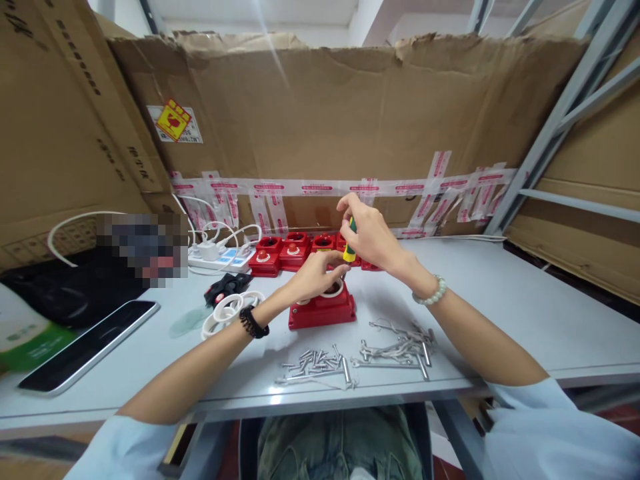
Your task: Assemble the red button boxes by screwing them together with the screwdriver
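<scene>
My right hand is closed around a screwdriver with a green and yellow handle. It points down at a red box standing near the middle of the table. My left hand lies over the top of this box, thumb and forefinger drawn together by the screwdriver's lower end. Whatever is between those fingertips is too small to make out. A white ring sits on the box's round opening, partly covered by my left hand.
Several similar red boxes line the back. Loose white rings lie left, beside a black item. Screws and metal rods with cords are in front. A power strip and a phone are leftward.
</scene>
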The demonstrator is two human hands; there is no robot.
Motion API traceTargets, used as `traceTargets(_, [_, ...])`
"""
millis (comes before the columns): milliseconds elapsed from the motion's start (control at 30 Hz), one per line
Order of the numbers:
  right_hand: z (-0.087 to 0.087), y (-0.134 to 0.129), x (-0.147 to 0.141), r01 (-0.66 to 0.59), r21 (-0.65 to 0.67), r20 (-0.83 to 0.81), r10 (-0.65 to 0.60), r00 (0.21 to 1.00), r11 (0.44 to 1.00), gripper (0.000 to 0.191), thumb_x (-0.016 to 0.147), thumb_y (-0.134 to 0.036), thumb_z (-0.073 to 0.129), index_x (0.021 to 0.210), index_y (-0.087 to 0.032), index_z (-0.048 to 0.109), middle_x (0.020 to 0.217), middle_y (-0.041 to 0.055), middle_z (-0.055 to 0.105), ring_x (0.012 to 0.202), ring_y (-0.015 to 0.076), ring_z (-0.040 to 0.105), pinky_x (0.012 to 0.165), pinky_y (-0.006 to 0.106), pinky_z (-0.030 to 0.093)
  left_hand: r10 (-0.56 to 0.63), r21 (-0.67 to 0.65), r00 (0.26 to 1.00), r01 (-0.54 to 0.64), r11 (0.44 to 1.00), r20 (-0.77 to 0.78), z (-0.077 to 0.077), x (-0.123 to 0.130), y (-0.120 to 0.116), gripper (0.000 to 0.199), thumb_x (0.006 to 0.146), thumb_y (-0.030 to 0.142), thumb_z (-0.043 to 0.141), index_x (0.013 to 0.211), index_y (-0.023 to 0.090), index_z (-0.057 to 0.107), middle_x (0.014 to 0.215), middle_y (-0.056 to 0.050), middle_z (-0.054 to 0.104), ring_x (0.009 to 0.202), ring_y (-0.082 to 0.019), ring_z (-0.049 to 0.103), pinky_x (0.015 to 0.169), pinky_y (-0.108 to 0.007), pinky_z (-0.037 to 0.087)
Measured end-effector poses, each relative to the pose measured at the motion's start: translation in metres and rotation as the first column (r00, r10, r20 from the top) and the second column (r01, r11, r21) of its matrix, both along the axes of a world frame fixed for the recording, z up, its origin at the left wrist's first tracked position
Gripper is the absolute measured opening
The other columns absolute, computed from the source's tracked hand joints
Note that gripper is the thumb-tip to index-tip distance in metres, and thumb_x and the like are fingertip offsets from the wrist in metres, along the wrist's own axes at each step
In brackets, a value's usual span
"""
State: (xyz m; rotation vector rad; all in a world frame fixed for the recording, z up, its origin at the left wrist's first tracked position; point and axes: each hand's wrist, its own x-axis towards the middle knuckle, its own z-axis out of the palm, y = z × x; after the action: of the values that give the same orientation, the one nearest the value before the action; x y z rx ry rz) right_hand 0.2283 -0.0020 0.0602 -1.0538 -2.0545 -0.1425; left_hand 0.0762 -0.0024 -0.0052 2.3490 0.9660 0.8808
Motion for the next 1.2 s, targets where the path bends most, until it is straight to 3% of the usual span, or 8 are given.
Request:
traceTargets(233, [-0.004, -0.005, -0.007, -0.002, 0.011, -0.038, 0.002, 0.999, 1.0, 0.028, 0.082, -0.016, 0.048, 0.11, -0.018, 0.049, 0.09, 0.0048, 0.065, 0.07, 0.0167, 0.057, 0.066, 0.03, 0.041, 0.088, -0.045, 0.987, -0.083, 0.996, 0.136, -0.013, 0.004, 0.011, 0.019, 0.08, 0.03, 0.063, 0.076, 0.013, 0.068, 0.073, -0.004, 0.072, 0.065, -0.016, 0.063, 0.063, -0.025, 0.046])
traceTargets(433, [-0.003, -0.009, -0.008, 0.092, -0.01, 0.004, -0.092, 0.996, 0.996, 0.02, 0.078, -0.033, 0.067, 0.089, -0.018, 0.059, 0.075, 0.0031, 0.066, 0.065, 0.0179, 0.057, 0.063, 0.03, 0.04, 0.182, -0.061, 0.972, -0.175, 0.983, 0.146, -0.015, 0.003, 0.008, 0.03, 0.077, 0.039, 0.069, 0.066, 0.015, 0.055, 0.061, 0.001, 0.062, 0.052, -0.012, 0.053, 0.051, -0.023, 0.038])
traceTargets(633, [-0.005, 0.0, 0.006, -0.065, -0.134, -0.093, 0.053, 0.994, 0.989, 0.042, 0.08, -0.028, 0.063, 0.12, -0.017, 0.054, 0.089, 0.0055, 0.067, 0.073, 0.0182, 0.06, 0.07, 0.032, 0.044, -0.069, -0.079, 0.971, 0.089, 0.993, 0.231, -0.014, 0.001, 0.012, 0.024, 0.086, 0.031, 0.059, 0.102, 0.014, 0.062, 0.103, -0.009, 0.071, 0.094, -0.02, 0.066, 0.082, -0.03, 0.05])
traceTargets(733, [-0.006, -0.003, 0.006, -0.133, -0.166, -0.1, 0.117, 0.988, 0.977, 0.048, 0.081, -0.027, 0.059, 0.127, -0.016, 0.048, 0.095, 0.0068, 0.066, 0.075, 0.0177, 0.059, 0.071, 0.031, 0.044, -0.067, -0.182, 0.974, 0.108, 0.977, 0.217, -0.014, 0.002, 0.013, 0.02, 0.084, 0.029, 0.059, 0.091, 0.012, 0.067, 0.087, -0.008, 0.073, 0.082, -0.02, 0.068, 0.076, -0.03, 0.052])
traceTargets(867, [-0.005, -0.008, 0.002, -0.125, -0.133, -0.109, 0.111, 0.988, 0.983, 0.034, 0.075, -0.031, 0.067, 0.104, -0.017, 0.058, 0.086, 0.0029, 0.065, 0.07, 0.0153, 0.057, 0.068, 0.029, 0.043, 0.093, -0.118, 0.979, -0.072, 0.99, 0.181, -0.016, 0.003, 0.014, 0.023, 0.076, 0.034, 0.07, 0.071, 0.013, 0.062, 0.066, -0.002, 0.067, 0.062, -0.015, 0.061, 0.06, -0.025, 0.046])
traceTargets(933, [-0.005, -0.009, 0.0, -0.101, -0.121, -0.124, 0.086, 0.989, 0.988, 0.025, 0.074, -0.031, 0.068, 0.094, -0.018, 0.06, 0.077, 0.0003, 0.063, 0.065, 0.0142, 0.055, 0.066, 0.028, 0.042, 0.118, -0.066, 0.977, -0.108, 0.992, 0.175, -0.016, 0.002, 0.014, 0.026, 0.075, 0.037, 0.071, 0.075, 0.013, 0.061, 0.068, -0.001, 0.066, 0.062, -0.015, 0.059, 0.06, -0.025, 0.045])
traceTargets(1067, [-0.005, -0.006, 0.001, -0.074, -0.112, -0.153, 0.056, 0.987, 0.991, 0.028, 0.074, -0.027, 0.066, 0.1, -0.018, 0.06, 0.079, 0.0008, 0.064, 0.067, 0.0147, 0.056, 0.067, 0.028, 0.042, -0.06, -0.092, 0.978, 0.08, 0.993, 0.202, -0.015, 0.001, 0.013, 0.025, 0.084, 0.036, 0.061, 0.094, 0.013, 0.066, 0.094, -0.007, 0.071, 0.086, -0.019, 0.064, 0.077, -0.028, 0.049])
traceTargets(1200, [-0.005, -0.007, 0.001, -0.094, -0.137, -0.161, 0.072, 0.984, 0.986, 0.036, 0.073, -0.027, 0.067, 0.106, -0.017, 0.056, 0.084, 0.0024, 0.065, 0.069, 0.0148, 0.056, 0.066, 0.028, 0.042, -0.031, -0.173, 0.977, 0.069, 0.983, 0.21, -0.014, 0.002, 0.014, 0.023, 0.082, 0.034, 0.062, 0.082, 0.011, 0.067, 0.077, -0.005, 0.071, 0.072, -0.017, 0.064, 0.068, -0.026, 0.048])
